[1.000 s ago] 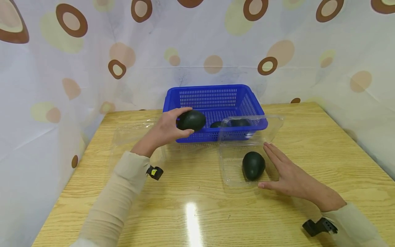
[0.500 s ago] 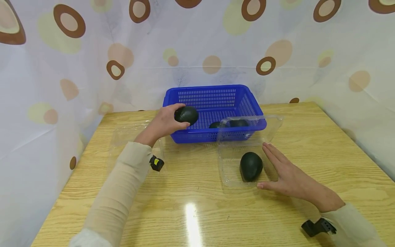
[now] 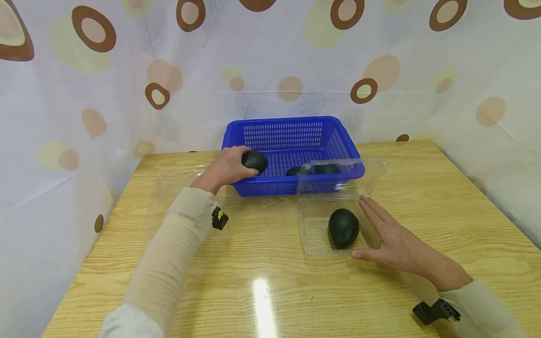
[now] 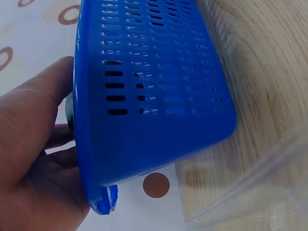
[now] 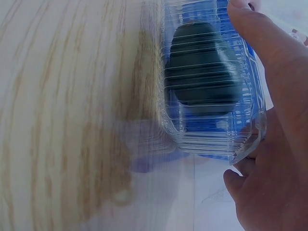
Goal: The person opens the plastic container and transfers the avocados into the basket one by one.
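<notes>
My left hand [image 3: 229, 165] reaches over the left end of the blue plastic basket [image 3: 283, 188] and grips a dark green avocado [image 3: 255, 162] between thumb and fingers, low inside the rim. In the left wrist view the basket wall [image 4: 159, 96] hides most of that fruit. At right, my right hand [image 3: 393, 241] lies with straight fingers along the side of an open clear plastic clamshell box [image 3: 314, 234]. One avocado [image 3: 343, 228] sits in this box, also visible through its ribbed wall in the right wrist view [image 5: 204, 72].
Two more avocados, one [image 3: 293, 171] and another [image 3: 327, 169], lie near the basket's front wall. The clamshell's raised lid [image 3: 374, 171] overlaps the basket's front right. A second clear clamshell [image 3: 169, 197] stands at left on the wooden table [image 3: 236, 281]. A patterned curtain [image 3: 270, 56] hangs behind.
My left hand has moved left with its avocado, from over the basket's front to down inside its left end. The right hand and the clamshell have stayed in place.
</notes>
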A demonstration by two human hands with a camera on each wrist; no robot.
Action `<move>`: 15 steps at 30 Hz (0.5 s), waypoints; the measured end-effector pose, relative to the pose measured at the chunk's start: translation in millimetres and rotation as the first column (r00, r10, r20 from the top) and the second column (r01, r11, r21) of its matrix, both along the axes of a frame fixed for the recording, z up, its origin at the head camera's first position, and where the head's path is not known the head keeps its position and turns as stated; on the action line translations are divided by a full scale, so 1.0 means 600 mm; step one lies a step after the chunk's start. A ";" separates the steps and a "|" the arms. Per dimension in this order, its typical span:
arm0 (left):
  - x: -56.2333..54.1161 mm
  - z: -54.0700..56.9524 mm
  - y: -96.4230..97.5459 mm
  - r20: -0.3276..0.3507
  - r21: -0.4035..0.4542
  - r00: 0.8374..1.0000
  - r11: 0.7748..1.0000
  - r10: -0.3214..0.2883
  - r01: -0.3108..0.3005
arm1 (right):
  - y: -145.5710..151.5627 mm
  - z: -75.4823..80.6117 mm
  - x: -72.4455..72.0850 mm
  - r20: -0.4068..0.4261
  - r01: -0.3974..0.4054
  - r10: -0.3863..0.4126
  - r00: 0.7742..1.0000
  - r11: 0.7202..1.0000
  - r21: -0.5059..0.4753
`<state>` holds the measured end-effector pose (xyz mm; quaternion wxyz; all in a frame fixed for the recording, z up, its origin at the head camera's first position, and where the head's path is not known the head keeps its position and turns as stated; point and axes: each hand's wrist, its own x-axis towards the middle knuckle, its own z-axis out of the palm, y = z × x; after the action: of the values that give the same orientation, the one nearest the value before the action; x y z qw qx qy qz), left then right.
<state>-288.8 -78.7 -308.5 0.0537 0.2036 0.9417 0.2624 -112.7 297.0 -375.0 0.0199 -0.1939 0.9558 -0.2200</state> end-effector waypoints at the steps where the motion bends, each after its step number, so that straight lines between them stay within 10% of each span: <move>1: -0.001 0.000 0.002 -0.003 -0.010 1.000 1.000 -0.001 0.001 | 0.000 0.000 0.000 0.002 -0.001 0.001 1.000 1.000 -0.003; 15: -0.014 -0.002 0.029 0.092 -0.179 0.995 0.984 0.030 -0.013 | 0.000 -0.002 0.000 0.002 0.001 -0.001 1.000 1.000 0.005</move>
<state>-296.9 -61.2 -309.4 0.1130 0.1751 0.9600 0.1872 -112.6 297.3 -376.4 0.0212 -0.1933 0.9564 -0.2177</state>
